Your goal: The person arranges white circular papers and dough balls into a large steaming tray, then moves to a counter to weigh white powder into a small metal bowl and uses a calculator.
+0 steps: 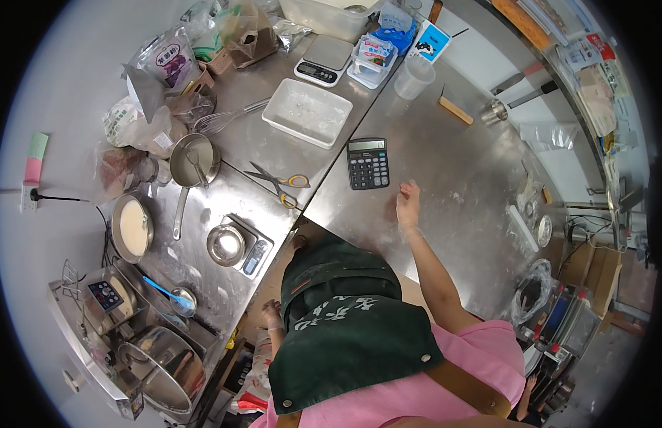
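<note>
Calculator (369, 164) flat on the metal surface (452, 171), just ahead-left of my right hand (408, 204), which looks empty, fingers loosely curled. Left hand (272, 312) low beside my apron (359, 364); can't tell whether it's gripping. Likely light, stiff, could slide; best held across its long side edges.

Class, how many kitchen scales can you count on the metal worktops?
2: one scale behind the white tray; the other scale nearer, under a small metal bowl. More may be hidden.
</note>
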`<state>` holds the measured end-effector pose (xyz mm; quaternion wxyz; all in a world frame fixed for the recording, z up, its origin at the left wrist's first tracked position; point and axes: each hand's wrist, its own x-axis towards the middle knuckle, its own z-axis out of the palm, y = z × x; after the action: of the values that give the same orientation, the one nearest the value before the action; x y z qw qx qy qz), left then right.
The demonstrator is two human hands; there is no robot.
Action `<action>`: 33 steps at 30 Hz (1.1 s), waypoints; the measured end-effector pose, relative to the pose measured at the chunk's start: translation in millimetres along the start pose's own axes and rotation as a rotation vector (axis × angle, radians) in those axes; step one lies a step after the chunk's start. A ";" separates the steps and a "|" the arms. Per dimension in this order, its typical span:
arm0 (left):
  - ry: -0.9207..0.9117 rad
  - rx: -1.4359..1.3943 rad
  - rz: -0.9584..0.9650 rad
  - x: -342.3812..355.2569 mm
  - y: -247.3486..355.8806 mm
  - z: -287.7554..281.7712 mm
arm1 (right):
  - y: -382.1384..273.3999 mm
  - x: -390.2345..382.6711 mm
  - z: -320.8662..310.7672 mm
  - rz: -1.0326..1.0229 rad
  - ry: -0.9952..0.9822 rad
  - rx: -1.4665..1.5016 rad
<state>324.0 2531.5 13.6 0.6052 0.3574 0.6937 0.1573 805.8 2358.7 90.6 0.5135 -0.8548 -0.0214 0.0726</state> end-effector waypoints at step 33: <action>0.028 -0.020 -0.008 6.6 -3.0 8.5 | -2.0 -2.3 6.1 0.052 0.015 -0.018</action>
<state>331.2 2532.0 4.9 0.5996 0.3462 0.7020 0.1667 802.7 2364.8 89.8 0.5038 -0.8602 0.0039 0.0791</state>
